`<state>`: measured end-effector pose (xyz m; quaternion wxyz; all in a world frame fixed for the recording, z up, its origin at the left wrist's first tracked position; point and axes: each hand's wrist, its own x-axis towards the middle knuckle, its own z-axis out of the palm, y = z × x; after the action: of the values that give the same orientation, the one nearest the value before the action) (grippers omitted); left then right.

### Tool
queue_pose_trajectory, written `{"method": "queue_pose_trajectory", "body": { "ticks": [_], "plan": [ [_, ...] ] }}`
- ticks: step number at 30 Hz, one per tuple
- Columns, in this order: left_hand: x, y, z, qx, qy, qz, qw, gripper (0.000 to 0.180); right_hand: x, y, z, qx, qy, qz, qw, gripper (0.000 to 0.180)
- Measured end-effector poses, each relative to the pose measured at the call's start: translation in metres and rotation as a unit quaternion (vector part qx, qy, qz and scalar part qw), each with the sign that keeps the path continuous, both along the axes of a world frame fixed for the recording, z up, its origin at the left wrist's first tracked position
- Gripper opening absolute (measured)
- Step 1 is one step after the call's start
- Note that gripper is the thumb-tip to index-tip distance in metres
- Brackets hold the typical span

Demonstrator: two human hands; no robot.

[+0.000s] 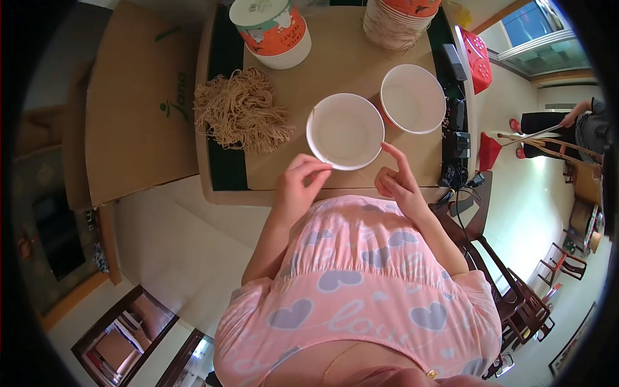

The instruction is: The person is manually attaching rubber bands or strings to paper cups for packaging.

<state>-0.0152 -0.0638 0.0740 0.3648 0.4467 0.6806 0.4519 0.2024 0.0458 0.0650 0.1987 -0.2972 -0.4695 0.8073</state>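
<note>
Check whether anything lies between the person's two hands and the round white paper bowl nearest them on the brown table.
Nothing visible does. The left hand already pinches the near rim of the round white paper bowl, and the right hand has its fingertips at the rim's right edge. The bundle of tan strings lies off to the left, apart.

The person wears a pink short-sleeved top point(361, 284) printed with pale purple hearts, gathered across the chest; both forearms are bare.
</note>
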Motion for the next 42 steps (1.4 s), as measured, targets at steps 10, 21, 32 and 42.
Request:
{"method": "queue_pose_trajectory", "body": {
  "ticks": [10, 21, 32, 42],
  "plan": [
    [0.044, 0.026, 0.002, 0.022, -0.03, -0.099, 0.994, 0.029, -0.022, -0.004, -0.003, -0.084, -0.013, 0.035, 0.996, 0.061],
    [0.044, 0.028, -0.023, 0.021, -0.028, -0.039, 0.999, 0.007, -0.02, -0.003, -0.006, -0.049, -0.043, 0.03, 0.997, 0.041],
    [0.043, 0.031, -0.032, -0.015, 0.016, -0.036, 0.999, 0.018, -0.023, -0.019, -0.025, 0.165, -0.164, -0.012, 0.973, 0.011],
    [0.049, 0.05, -0.045, 0.033, -0.01, -0.092, 0.995, 0.01, -0.005, -0.01, -0.051, 0.155, -0.189, -0.104, 0.964, 0.007]
  ]
}}
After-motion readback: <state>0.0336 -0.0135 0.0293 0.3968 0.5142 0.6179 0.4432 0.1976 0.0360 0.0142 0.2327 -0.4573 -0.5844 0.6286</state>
